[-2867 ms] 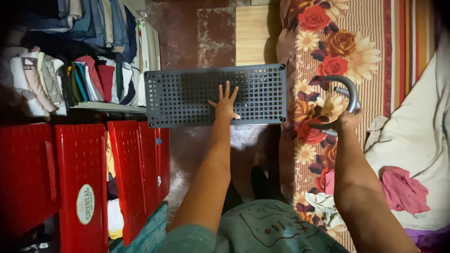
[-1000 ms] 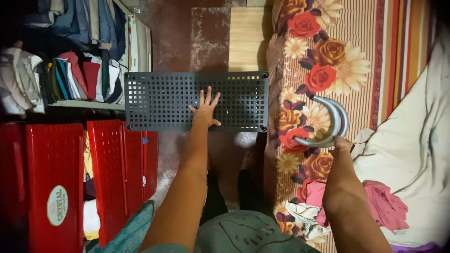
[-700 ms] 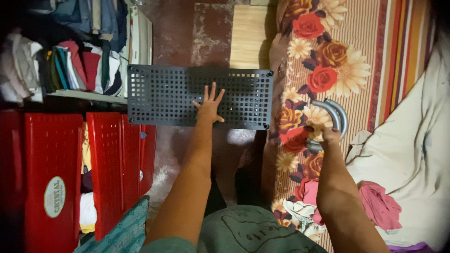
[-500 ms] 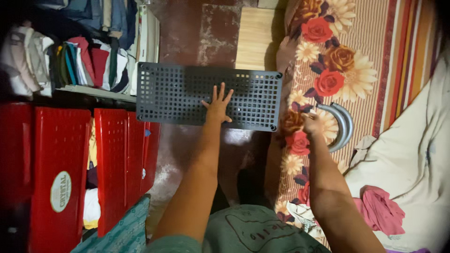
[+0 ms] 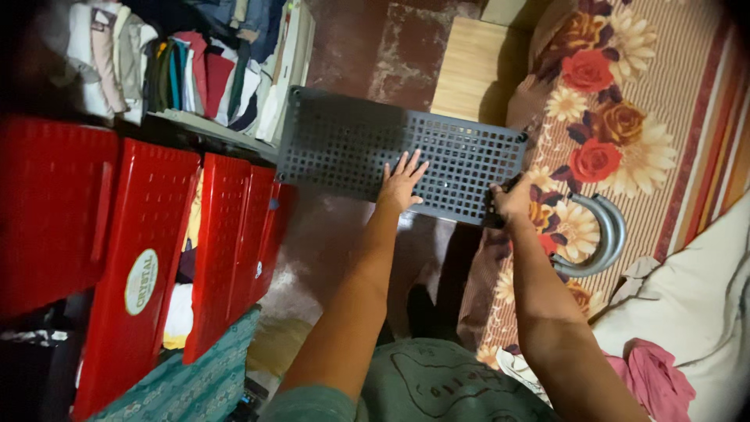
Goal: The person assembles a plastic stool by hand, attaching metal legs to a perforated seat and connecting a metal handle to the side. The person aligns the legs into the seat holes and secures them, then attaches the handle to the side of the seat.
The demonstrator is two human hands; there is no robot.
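Observation:
A dark grey perforated plastic panel [image 5: 351, 148] stands on edge across the middle of the view. My left hand [image 5: 401, 182] lies flat against its face, fingers spread. My right hand [image 5: 512, 201] grips the panel's lower right corner. A grey curved handle piece [image 5: 601, 238] lies loose on the flowered bed cover [image 5: 625, 117], just right of my right hand.
Several red plastic drawers [image 5: 141, 250] stand pulled out at the left. Folded clothes [image 5: 180, 70] fill a shelf at the top left. A wooden stool top [image 5: 473, 74] sits behind the panel. A white sheet and pink cloth [image 5: 652, 375] lie at the lower right.
My right hand has let go of the grey curved handle, which now lies on the bed cover, and has moved left onto the panel's corner. The left hand stays on the panel.

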